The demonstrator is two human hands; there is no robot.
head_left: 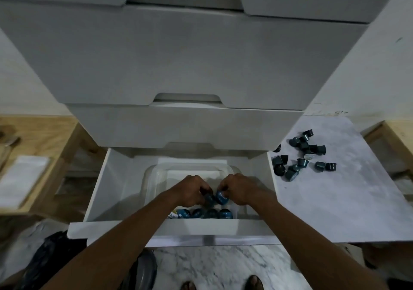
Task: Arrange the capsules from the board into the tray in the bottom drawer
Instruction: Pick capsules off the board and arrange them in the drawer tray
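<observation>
The bottom drawer (pixel 111 178) stands pulled out, with a clear plastic tray (pixel 152 178) inside it. A row of several blue capsules (pixel 207 213) lines the tray's near side. Both hands are inside the tray, close together. My left hand (pixel 190 191) pinches a blue capsule (pixel 209 198), and my right hand (pixel 239 189) holds another blue capsule (pixel 221 197) right beside it, just above the row. On the pale board (pixel 324 200) to the right of the drawer lie several loose dark blue capsules (pixel 299 157) in a scattered heap.
Closed white drawers (pixel 183 61) rise above the open one. A wooden shelf (pixel 40 137) with a white pad (pixel 22 178) sits at the left, another wooden frame (pixel 388 133) at the right. A dark bag (pixel 49 258) lies on the marble floor by my feet (pixel 254 283).
</observation>
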